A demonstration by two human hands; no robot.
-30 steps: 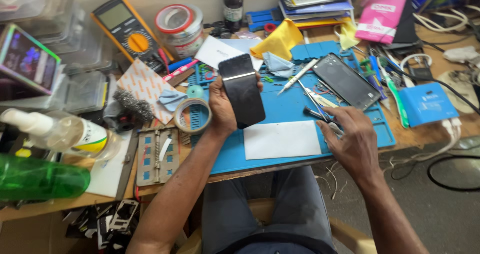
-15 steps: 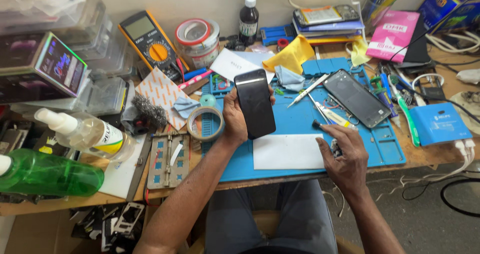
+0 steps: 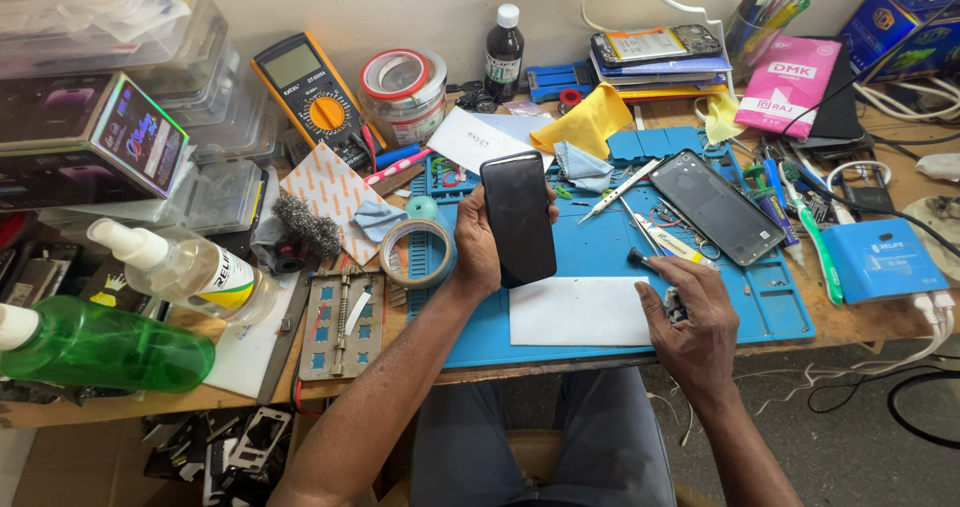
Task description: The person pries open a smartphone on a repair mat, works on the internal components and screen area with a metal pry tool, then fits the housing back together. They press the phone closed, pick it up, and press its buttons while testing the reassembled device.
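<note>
Repair bench (image 3: 860, 332), wooden, cluttered edge to edge, set against a pale wall; a blue work mat (image 3: 600, 267) covered its middle near the front edge.

Item: left hand (image 3: 478, 242), closed around a black phone (image 3: 518, 217), held upright, dark glass toward the viewer, above the mat's left half.

Item: right hand (image 3: 695, 317), curled loosely over a small dark-handled tool (image 3: 640, 259) near the mat's front right; whether the fingers gripped it or only rested on it could not be told.

Item: white sheet (image 3: 580, 310) lying flat on the mat between the two hands.

Item: second phone body (image 3: 722, 207), flat and tilted, on the mat's right half, with tweezers (image 3: 620, 189) beside it.

Item: roll of tape (image 3: 416, 252) at the mat's left edge, just beside the left wrist.

Item: yellow multimeter (image 3: 310, 97) toward the back left; green bottle (image 3: 100, 345) and clear spray bottle (image 3: 190, 272) at the front left corner.

Handling note, as judgement: the phone would be safest held by its long edges, low over the mat, thumb off the glass, with the tool secured before meeting it.

Change against half a second before: the phone and left hand held the same pose; the right hand remained by the tool, hardly shifted.
</note>
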